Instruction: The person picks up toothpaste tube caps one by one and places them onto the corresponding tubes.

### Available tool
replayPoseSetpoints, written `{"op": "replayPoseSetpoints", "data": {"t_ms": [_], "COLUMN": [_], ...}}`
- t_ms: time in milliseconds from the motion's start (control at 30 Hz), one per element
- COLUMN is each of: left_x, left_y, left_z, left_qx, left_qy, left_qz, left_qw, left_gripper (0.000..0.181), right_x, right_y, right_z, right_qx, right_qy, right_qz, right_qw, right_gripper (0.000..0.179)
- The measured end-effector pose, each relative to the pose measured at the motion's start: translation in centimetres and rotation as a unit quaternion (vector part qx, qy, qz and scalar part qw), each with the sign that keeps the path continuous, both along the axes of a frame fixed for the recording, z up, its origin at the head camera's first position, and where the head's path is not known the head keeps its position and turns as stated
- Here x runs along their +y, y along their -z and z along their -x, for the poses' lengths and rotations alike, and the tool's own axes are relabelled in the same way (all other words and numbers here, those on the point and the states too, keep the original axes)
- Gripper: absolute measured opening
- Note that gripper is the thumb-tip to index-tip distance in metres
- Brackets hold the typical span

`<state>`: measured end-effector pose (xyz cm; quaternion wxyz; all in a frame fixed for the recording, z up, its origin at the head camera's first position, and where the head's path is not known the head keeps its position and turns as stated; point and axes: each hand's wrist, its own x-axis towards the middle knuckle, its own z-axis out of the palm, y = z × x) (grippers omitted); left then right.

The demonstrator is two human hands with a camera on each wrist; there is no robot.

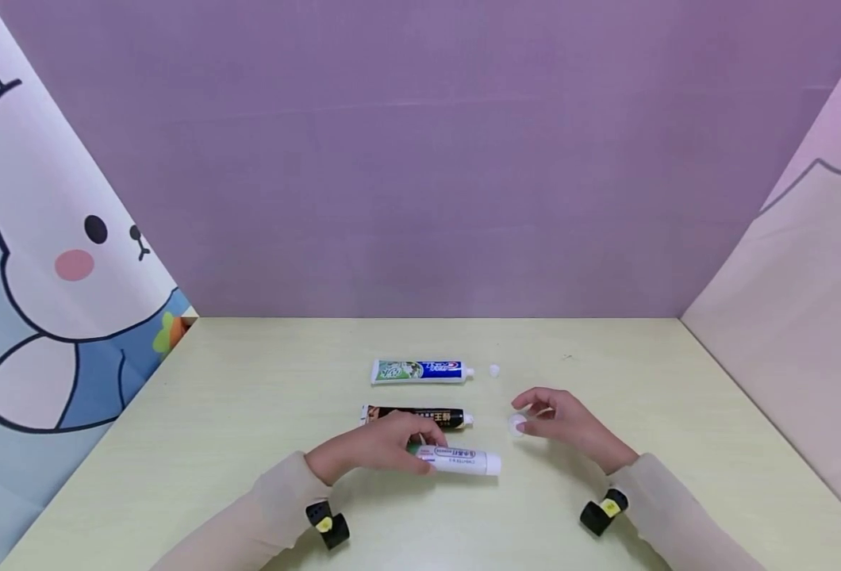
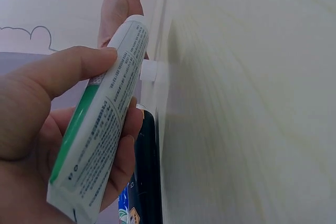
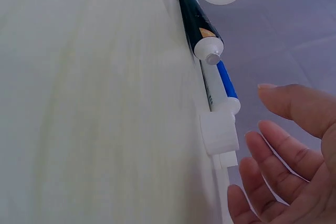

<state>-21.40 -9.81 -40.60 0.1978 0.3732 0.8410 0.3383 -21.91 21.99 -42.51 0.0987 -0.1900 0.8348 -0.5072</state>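
Note:
My left hand [image 1: 395, 444] grips a white-and-green toothpaste tube [image 1: 463, 460] around its tail half, its white capped end pointing right. In the left wrist view, thumb and fingers pinch the tube [image 2: 107, 114] from both sides, tilted over the table. My right hand [image 1: 570, 420] is beside a round white cap [image 1: 516, 425], fingers spread and loosely bent. The right wrist view shows a gap between those fingers and the cap [image 3: 219, 134], which rests on the table. Just behind the left hand lies a black toothpaste tube [image 1: 449, 417], its nozzle bare.
Farther back lies a blue-and-green toothpaste tube [image 1: 420, 371], nozzle uncovered and facing right. A small white cap [image 1: 494, 370] sits just past that nozzle. A purple panel [image 1: 420, 174] rises along the back edge of the pale table [image 1: 249, 373], with printed panels at both sides.

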Motion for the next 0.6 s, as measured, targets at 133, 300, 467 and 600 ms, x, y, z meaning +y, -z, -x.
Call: {"op": "replayPoseSetpoints", "data": {"t_ms": [133,300,467,600], "left_x": [0.0,0.0,0.1,0.1], "left_y": [0.1,0.3,0.6,0.9], "left_z": [0.0,0.0,0.2,0.4], "left_qx": [0.001,-0.005,0.003,0.01], "left_qy": [0.005,0.003,-0.012,-0.024], "left_qz": [0.004,0.008,0.025,0.038], "left_qw": [1.0,1.0,0.9996,0.9989], "left_gripper": [0.028,0.027,0.027,0.028], "right_x": [0.2,0.3,0.4,0.4], "right_y": [0.1,0.4,0.6,0.8], "right_z": [0.1,0.5,0.9,1.3], "right_qx": [-0.007,-0.031,-0.059,-0.071], "right_qy": [0.003,-0.001,-0.007,-0.017], "right_qz": [-0.011,-0.015,-0.005,0.006], "right_qw": [0.9999,0.9994,0.9982,0.9973], "right_gripper": [0.037,0.039,0.041,0.042]}}
